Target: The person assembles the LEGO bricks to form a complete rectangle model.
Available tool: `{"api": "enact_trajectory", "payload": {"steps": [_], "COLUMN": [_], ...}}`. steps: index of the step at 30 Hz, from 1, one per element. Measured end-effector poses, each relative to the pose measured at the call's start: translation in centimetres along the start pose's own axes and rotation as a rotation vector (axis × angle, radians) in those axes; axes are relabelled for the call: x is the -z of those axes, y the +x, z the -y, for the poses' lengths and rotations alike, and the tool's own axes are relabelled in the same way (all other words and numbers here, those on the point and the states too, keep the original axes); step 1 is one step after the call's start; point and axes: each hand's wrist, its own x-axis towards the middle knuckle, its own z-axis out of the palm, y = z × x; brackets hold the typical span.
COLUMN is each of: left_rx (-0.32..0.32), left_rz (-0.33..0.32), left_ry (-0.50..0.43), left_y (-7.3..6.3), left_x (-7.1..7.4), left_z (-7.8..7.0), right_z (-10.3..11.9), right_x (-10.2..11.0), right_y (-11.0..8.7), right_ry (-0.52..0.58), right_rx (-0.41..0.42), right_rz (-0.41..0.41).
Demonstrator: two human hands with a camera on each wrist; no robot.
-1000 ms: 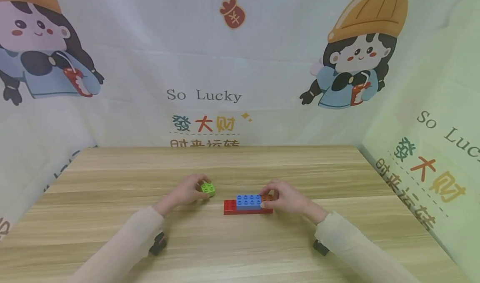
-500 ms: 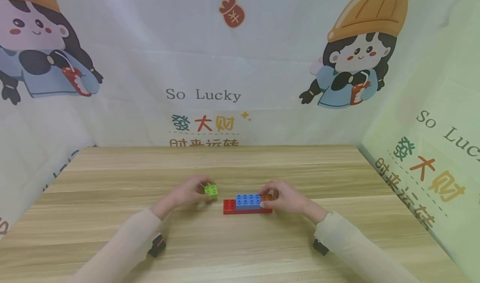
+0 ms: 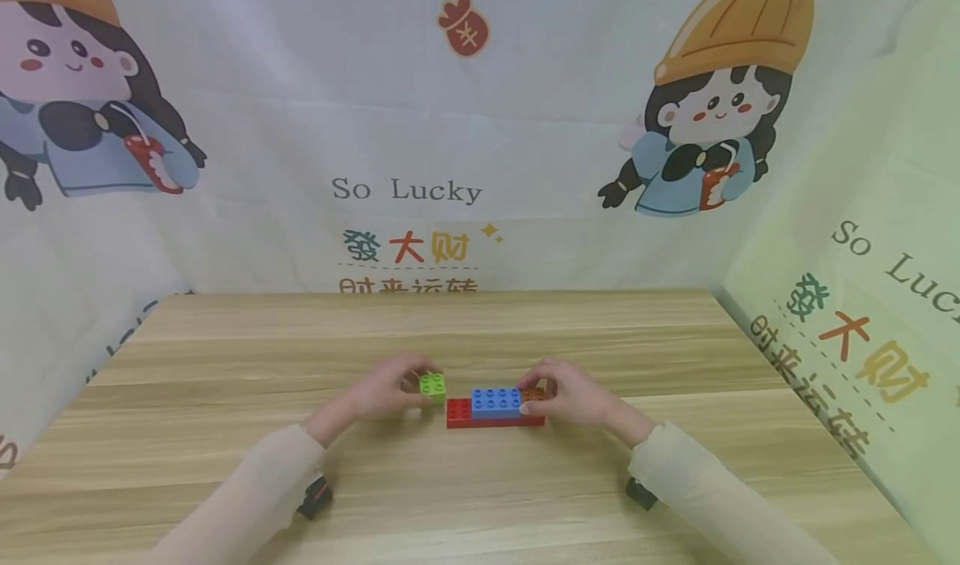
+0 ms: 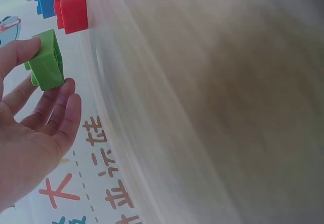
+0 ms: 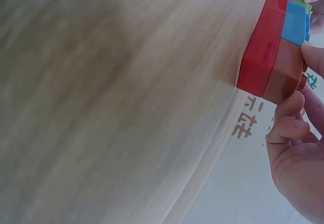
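Observation:
My left hand (image 3: 387,387) pinches a small green toy brick (image 3: 432,387) between thumb and fingers. In the left wrist view the green brick (image 4: 48,62) is tilted, its hollow underside partly showing, apart from the other bricks. A row of red brick (image 3: 459,413) lies on the table just to its right. On top of the red sit a blue brick (image 3: 496,402) and, at the right end, a brown brick (image 5: 285,69). My right hand (image 3: 573,392) grips the brown brick with thumb and fingers. The red studs at the left end are bare.
The wooden table (image 3: 480,498) spreads around both hands. Behind it and at the sides hangs a printed cloth (image 3: 555,132) with cartoon figures and lettering. A dark wrist device (image 3: 315,497) shows under the left sleeve, another device (image 3: 641,493) under the right.
My left hand has carried the green brick to the right, close to the left end of the red brick. My right hand stays on the brown brick.

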Motion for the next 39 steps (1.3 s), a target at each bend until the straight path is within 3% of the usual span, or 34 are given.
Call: {"api": "enact_trajectory", "payload": {"steps": [16,39], "left_rx": [-0.093,-0.075], "left_rz": [0.031,0.075], "left_ry": [-0.076,-0.121], "left_y": [0.4,1.2], "left_x": [-0.9,-2.1], "left_z": [-0.9,-1.6], "right_z": [-0.1,0.0], "right_x": [0.0,0.0], "right_y": [0.1,0.0], "right_ry": [0.013,0.006], "right_rx": [0.004,0.007], "right_rz": [0.003,0.004]}}
